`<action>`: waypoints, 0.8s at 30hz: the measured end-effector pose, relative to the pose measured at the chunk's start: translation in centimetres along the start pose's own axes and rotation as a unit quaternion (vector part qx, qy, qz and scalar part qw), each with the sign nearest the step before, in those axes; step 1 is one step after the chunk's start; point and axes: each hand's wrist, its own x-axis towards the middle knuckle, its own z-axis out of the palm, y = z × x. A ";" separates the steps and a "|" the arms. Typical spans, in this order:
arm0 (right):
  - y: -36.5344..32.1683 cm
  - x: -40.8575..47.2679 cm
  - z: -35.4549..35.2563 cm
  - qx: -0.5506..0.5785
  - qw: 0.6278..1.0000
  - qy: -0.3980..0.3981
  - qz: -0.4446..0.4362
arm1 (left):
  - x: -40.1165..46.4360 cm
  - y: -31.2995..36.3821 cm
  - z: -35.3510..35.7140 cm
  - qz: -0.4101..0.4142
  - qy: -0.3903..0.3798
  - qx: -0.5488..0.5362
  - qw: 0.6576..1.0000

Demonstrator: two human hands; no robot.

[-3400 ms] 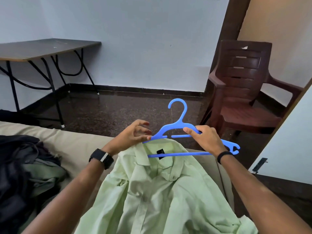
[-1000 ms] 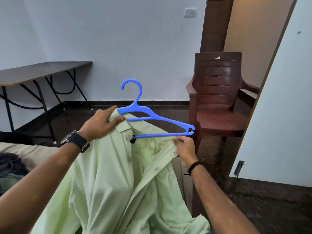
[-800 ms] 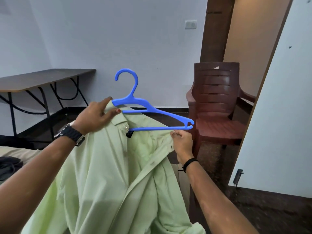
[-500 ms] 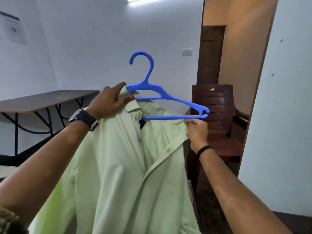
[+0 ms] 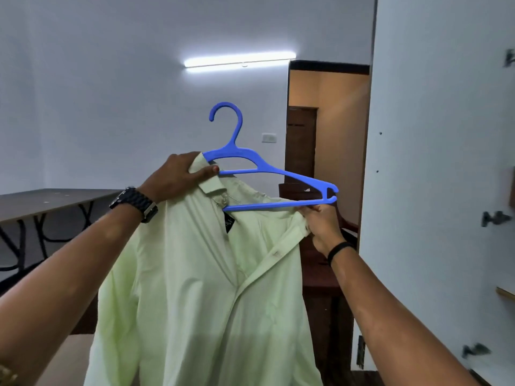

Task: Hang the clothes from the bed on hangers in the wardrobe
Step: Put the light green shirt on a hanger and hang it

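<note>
1. Fingers of the left hand (image 5: 174, 176) curl over the collar of the pale green cotton shirt (image 5: 200, 288), with the thumb pressing the cloth against the left shoulder of the blue plastic hanger (image 5: 267, 174).
2. Right hand (image 5: 323, 227) pinches the shirt's open front edge just below the hanger's right tip.
3. Held in the air, the shirt drapes down from the hanger's left side; the right arm of the hanger is bare.
4. White wardrobe door (image 5: 434, 162) stands just right of the hands.
5. Dark table (image 5: 41, 200) sits at left by the wall.
</note>
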 end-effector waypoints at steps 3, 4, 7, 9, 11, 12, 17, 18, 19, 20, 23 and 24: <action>-2.2 -1.6 0.2 0.018 1.000 -0.014 -0.021 | -1.0 1.3 -2.4 0.006 0.023 -0.026 0.999; -3.2 -1.9 0.4 0.016 0.999 -0.016 -0.030 | -1.2 1.8 -3.4 0.012 0.035 -0.036 0.999; -6.0 -2.8 1.1 0.006 0.998 -0.023 -0.050 | -1.4 2.4 -6.3 0.033 0.062 -0.033 0.997; -7.8 -3.3 2.1 -0.008 0.997 -0.027 -0.067 | -1.5 2.4 -8.2 0.033 0.080 -0.025 0.996; -10.0 -3.5 3.4 -0.011 0.996 -0.026 -0.086 | -1.6 2.6 -10.2 0.036 0.106 -0.020 0.993; -11.5 -3.5 4.1 -0.010 0.995 -0.020 -0.099 | -1.5 2.9 -11.4 0.041 0.125 -0.015 0.991; -20.5 -3.4 6.0 0.017 0.985 -0.018 -0.171 | 0.8 5.0 -18.1 0.077 0.172 0.007 0.982; -21.7 -3.7 6.0 0.019 0.984 -0.038 -0.172 | 1.1 5.3 -19.1 0.077 0.166 0.020 0.983; -22.6 -4.1 5.8 0.018 0.983 -0.068 -0.168 | 1.2 5.4 -19.9 0.077 0.160 0.030 0.984; -23.1 -4.4 5.4 0.016 0.982 -0.104 -0.158 | 1.2 5.4 -20.4 0.075 0.153 0.035 0.985; -23.7 -4.6 4.4 -0.001 0.973 -0.198 -0.118 | 0.6 4.7 -21.5 0.074 0.123 0.038 0.989; -23.5 -4.5 4.1 -0.007 0.970 -0.216 -0.107 | 0.3 4.4 -21.6 0.071 0.108 0.036 0.991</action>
